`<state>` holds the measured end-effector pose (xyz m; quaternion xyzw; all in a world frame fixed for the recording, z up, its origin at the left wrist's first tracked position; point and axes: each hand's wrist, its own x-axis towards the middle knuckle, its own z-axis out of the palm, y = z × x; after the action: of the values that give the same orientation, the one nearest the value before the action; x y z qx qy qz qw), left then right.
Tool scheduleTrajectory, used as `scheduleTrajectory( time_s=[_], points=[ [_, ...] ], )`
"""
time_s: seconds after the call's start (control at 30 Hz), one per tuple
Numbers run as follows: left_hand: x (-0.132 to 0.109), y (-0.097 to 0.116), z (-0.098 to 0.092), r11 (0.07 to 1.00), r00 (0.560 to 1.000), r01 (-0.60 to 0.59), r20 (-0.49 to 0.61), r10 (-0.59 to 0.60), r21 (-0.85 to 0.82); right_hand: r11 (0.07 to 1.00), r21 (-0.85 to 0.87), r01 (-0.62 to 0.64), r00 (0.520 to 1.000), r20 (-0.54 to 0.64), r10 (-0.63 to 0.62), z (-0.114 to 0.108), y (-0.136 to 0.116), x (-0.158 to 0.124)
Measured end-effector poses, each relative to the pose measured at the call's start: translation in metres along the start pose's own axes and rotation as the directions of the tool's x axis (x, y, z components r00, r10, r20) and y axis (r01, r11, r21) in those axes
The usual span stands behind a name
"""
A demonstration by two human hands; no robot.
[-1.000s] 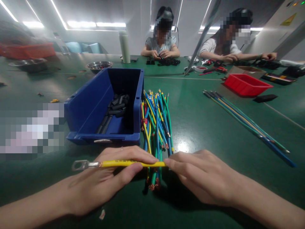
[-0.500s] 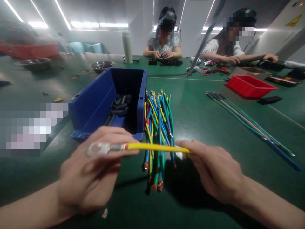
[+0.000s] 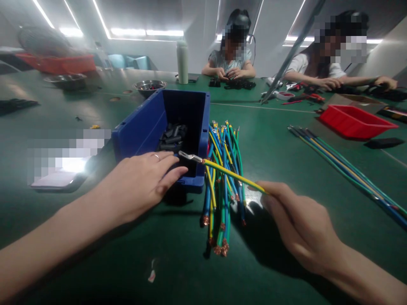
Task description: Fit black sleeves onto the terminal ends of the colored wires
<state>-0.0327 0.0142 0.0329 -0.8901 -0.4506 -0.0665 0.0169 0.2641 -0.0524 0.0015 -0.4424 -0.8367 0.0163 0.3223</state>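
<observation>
Between the thumb and fingers of my right hand (image 3: pixel 299 224) is one end of a yellow cable (image 3: pixel 233 173). A silver ring lug (image 3: pixel 190 157) is crimped on the cable's far end, which points left over the rim of a blue bin (image 3: pixel 140 123). My left hand (image 3: pixel 149 178) reaches over the bin's near side with its fingers stretched and thumb apart; no object shows in it. Black tube pieces (image 3: pixel 173 134) lie inside the bin. Beside the bin is a bundle of blue, green and yellow cables (image 3: pixel 225 169), with bare copper at the near ends.
At right lie long cables (image 3: pixel 340 165) near a red tray (image 3: pixel 358 123). A bright, partly blurred phone-like object (image 3: pixel 60 173) lies at left. Metal bowls (image 3: pixel 149 87) and a pale bottle (image 3: pixel 182 63) stand farther back. Two people work across the green table (image 3: pixel 270 144).
My left hand has let go of the yellow cable's lug end and moved to the bin, its fingers opening. My right hand keeps the cable, now tilted. The view has shifted left.
</observation>
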Motion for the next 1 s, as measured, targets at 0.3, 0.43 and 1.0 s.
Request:
scheduleTrajectory(
  time_s=[0.3, 0.43, 1.0],
  points=[
    [0.000, 0.002, -0.003, 1.000, 0.999, 0.006, 0.034, -0.006, -0.006, 1.000, 0.002, 0.007, 1.000, 0.009, -0.007, 0.000, 0.001, 0.000],
    [0.000, 0.004, -0.004, 0.999, 1.000, -0.022, 0.011, 0.022, -0.036, 1.000, 0.001, 0.024, 1.000, 0.015, -0.024, -0.001, 0.000, 0.001],
    [0.000, 0.006, -0.011, 0.979, 0.998, -0.035, 0.046, 0.045, -0.201, 0.991, -0.103, 0.081, 0.997, 0.017, -0.079, 0.002, 0.000, 0.000]
  ],
)
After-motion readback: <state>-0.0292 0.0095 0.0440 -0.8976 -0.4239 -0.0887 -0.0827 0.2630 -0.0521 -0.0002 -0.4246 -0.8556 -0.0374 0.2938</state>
